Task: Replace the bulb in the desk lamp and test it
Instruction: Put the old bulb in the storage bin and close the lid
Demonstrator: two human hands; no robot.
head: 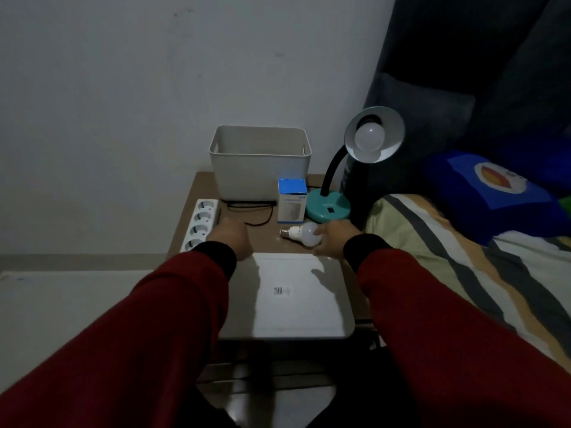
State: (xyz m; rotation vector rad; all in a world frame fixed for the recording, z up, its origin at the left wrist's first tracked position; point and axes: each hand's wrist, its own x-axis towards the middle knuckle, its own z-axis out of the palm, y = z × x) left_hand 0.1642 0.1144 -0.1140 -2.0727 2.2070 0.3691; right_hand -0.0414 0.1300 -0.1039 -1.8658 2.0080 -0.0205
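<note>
A teal desk lamp [329, 203] with a black gooseneck stands at the back right of the small brown table [182, 217]. Its shade faces me and a white bulb [369, 137] sits unlit in the socket. A second white bulb [301, 233] lies on its side on the table, screw base pointing left. My right hand [335, 239] is closed around its glass end. My left hand [228, 237] rests on the table beside the white power strip [200, 222], near the black cord [259, 213]; whether it holds anything is hidden. A blue and white bulb box [292, 199] stands upright by the lamp base.
A white open bin [259, 163] stands at the back of the table against the wall. A flat white lid or board [296, 295] lies at the table's front. A bed with a striped cover [463, 257] and a blue pillow [494, 193] is close on the right.
</note>
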